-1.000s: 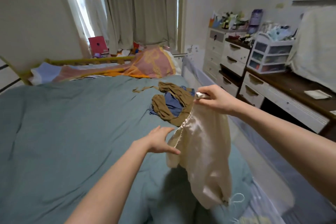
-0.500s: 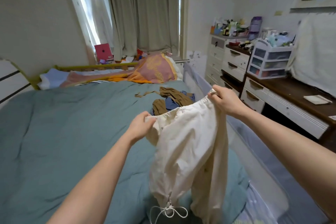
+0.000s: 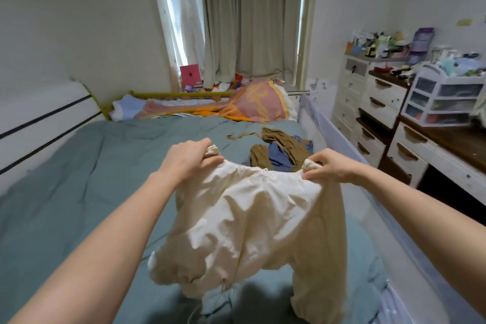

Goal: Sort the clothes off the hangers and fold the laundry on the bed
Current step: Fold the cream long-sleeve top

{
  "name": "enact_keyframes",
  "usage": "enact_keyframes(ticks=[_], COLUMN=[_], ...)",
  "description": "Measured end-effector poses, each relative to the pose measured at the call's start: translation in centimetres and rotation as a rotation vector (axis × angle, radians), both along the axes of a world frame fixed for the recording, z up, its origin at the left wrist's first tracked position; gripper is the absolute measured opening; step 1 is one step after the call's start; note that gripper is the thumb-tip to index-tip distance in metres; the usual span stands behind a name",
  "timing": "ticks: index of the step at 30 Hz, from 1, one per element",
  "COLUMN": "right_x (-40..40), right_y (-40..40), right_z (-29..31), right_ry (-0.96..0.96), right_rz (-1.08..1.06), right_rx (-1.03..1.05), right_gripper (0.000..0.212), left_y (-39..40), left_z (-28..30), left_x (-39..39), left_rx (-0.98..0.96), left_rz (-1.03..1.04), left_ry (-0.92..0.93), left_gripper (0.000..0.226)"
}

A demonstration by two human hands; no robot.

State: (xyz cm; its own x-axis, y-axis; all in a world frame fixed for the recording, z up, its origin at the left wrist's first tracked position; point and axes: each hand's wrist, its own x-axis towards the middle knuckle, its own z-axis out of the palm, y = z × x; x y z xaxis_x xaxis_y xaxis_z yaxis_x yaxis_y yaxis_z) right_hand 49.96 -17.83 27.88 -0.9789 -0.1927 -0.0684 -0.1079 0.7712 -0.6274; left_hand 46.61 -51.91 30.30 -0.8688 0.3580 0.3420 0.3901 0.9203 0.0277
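Soft, rumpled teal quilt across the bed (image 3: 65,192). Left hand (image 3: 188,159), fingers curled tight on one gathered corner of the cream trousers (image 3: 252,226); crinkled matte cotton, elastic waist stretched wide, legs ballooning down above the near bed. Right hand (image 3: 328,167) pinches the other corner. Beyond, a limp olive-and-blue clothes heap (image 3: 281,151). Far right, a glossy plastic drawer unit (image 3: 444,102) on the dark wooden surface (image 3: 457,142). No readable writing.

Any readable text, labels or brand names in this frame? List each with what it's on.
None can be read.
Bottles and boxes on the dresser top: labels too small and blurred.
Pink box by the curtain: dark mark, no legible text.
Cream trousers held by both hands: no print visible.
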Motion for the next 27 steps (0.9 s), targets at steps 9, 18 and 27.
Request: enact_keyframes(ticks=[9, 18, 27], right_x=[-0.4, 9.1, 10.9], right_y=[-3.7, -9.3, -13.3], right_z=[-1.1, -8.9, -2.1], right_ry=[0.327, -0.201, -0.025], right_rz=[-0.225, 0.033, -0.194], right_rx=[-0.008, 0.444, 0.37], right_gripper=[0.017, 0.042, 0.038], left_y=[-6.1, -12.8, -15.6], left_z=[-1.3, -9.2, -5.8], left_x=[4.0, 9.7, 7.7], left_rx=[0.027, 0.096, 0.012], left_rz=[0.08, 0.115, 0.029], left_ry=[-0.048, -0.538, -0.258], left_gripper=[0.037, 0.053, 0.042])
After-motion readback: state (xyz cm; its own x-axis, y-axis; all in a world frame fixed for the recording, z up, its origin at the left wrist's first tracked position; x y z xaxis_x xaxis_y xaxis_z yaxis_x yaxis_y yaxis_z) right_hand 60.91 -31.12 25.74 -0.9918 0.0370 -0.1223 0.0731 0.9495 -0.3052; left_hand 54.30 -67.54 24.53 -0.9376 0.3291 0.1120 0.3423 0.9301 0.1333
